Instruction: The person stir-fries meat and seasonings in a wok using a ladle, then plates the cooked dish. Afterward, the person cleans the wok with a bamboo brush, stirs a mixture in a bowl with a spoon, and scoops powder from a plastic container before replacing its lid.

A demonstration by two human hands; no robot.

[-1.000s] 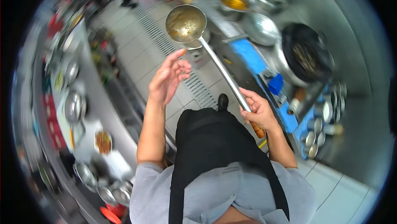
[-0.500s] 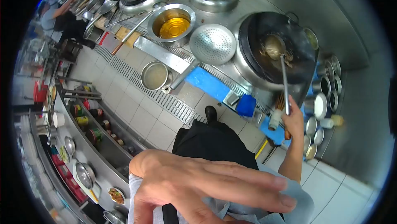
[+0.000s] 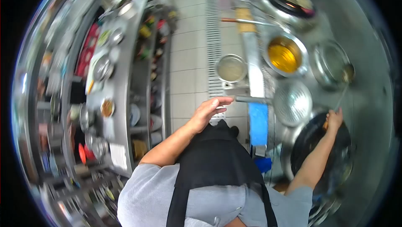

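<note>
One ladle (image 3: pixel 348 72), gripped in your right hand (image 3: pixel 333 119), its bowl by the round metal vessel (image 3: pixel 321 74). Left hand (image 3: pixel 210 110) empty, fingers loosely spread. Progress: ladle clear of wok (image 3: pixel 303 143), not yet set down; contents too blurred.

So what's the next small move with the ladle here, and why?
Probably draw the ladle in over the wok: the right hand holds it outstretched, its bowl past the wok's rim, near the round metal fixture.
</note>
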